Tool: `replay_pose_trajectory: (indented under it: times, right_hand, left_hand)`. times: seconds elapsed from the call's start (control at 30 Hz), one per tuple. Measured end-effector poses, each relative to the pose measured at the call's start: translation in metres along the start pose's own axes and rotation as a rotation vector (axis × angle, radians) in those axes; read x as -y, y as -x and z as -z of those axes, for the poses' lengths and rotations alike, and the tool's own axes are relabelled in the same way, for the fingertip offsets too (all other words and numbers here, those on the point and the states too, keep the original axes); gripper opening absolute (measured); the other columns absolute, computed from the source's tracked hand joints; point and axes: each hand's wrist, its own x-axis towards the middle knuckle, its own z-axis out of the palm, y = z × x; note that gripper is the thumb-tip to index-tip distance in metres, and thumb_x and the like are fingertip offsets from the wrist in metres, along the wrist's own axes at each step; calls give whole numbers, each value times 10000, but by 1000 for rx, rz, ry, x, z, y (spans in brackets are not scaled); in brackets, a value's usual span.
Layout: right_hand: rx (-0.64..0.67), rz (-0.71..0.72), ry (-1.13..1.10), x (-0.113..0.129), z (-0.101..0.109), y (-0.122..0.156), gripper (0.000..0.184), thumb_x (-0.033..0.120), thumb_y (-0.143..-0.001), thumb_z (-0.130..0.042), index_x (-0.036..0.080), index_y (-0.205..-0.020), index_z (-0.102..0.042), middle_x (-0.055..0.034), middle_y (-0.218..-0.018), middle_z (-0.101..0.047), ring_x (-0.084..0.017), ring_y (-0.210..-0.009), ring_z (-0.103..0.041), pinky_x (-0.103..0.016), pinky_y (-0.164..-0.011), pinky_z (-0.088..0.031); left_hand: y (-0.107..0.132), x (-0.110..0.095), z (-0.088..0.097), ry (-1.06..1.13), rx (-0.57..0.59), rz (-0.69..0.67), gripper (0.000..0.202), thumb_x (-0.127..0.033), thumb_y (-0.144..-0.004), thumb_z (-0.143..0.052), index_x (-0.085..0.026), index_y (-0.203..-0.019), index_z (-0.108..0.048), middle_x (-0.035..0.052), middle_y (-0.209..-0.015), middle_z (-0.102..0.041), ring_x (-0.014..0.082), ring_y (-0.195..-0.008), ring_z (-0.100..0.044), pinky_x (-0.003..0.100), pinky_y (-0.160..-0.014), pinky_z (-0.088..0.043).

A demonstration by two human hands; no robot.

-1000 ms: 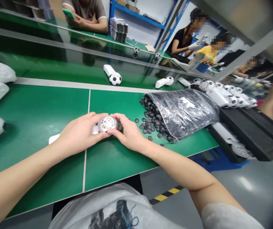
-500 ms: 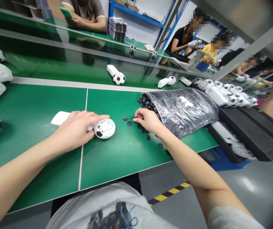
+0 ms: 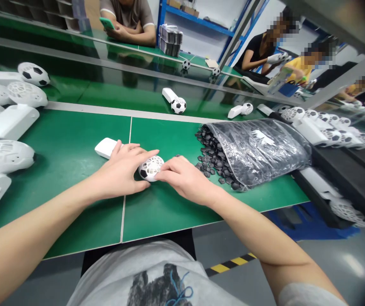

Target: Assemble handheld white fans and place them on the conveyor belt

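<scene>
A white housing [image 3: 151, 167] with a soccer-ball-patterned round head lies on the green table [image 3: 83, 204], its plain handle pointing to the left. My left hand [image 3: 120, 172] lies over its neck, with thumb and fingers curved around the head. At the right side of the head, the fingers of my right hand [image 3: 187, 178] are pinched together and touch it; whatever is between the fingertips is hidden. To the right of that hand, small black pentagon pieces [image 3: 214, 159] spill from the mouth of a clear plastic bag [image 3: 265, 148].
Several white housings [image 3: 7, 123] lie at the left. Two finished-looking ones, one [image 3: 178, 105] nearer and one [image 3: 246, 109] farther right, lie beyond the pale strip. Black trays [image 3: 354, 170] with more housings stand at the right. Co-workers sit across the table, one holding a phone [image 3: 106, 23].
My right hand has moved left from the black pieces to the head of the housing. My left hand remains on the housing, its thumb now lower around the head. The camera view has shifted left.
</scene>
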Motion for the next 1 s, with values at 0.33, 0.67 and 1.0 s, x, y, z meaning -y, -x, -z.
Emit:
replay_pose_trajectory:
  times: [0.33, 0.67, 1.0]
  right_hand:
    - [-232, -319, -520, -16, -22, -4, 396, 358, -699, -699, 199, -1001, -498, -61, -1049, -539, -177, -939, -540, -280, -695, -491]
    - [-287, -582, -238, -63, 1, 4, 92, 242, -762, -626, 163, -810, -628, -18, -792, -596, -122, -695, -552, -291, -726, -457]
    - [6, -533, 31, -63, -3, -7, 72, 181, -797, -609, 149, -840, -657, -47, -842, -597, -133, -740, -572, -250, -714, -448]
  left_hand:
    - [-3, -17, -8, 23, -154, 101, 567, -543, -702, -537, -214, -1164, -543, 67, -1051, -603, 273, -1090, -454, 515, -1042, -152]
    - [-2, 11, 3, 130, 17, -17, 637, -480, -702, -592, -273, -1283, -433, 70, -1317, -441, 322, -1310, -218, 495, -1035, -233]
    - [-6, 10, 1, 333, 77, -11, 506, -387, -747, -554, -248, -1220, -441, 41, -1423, -317, 280, -1369, -64, 453, -1069, -239]
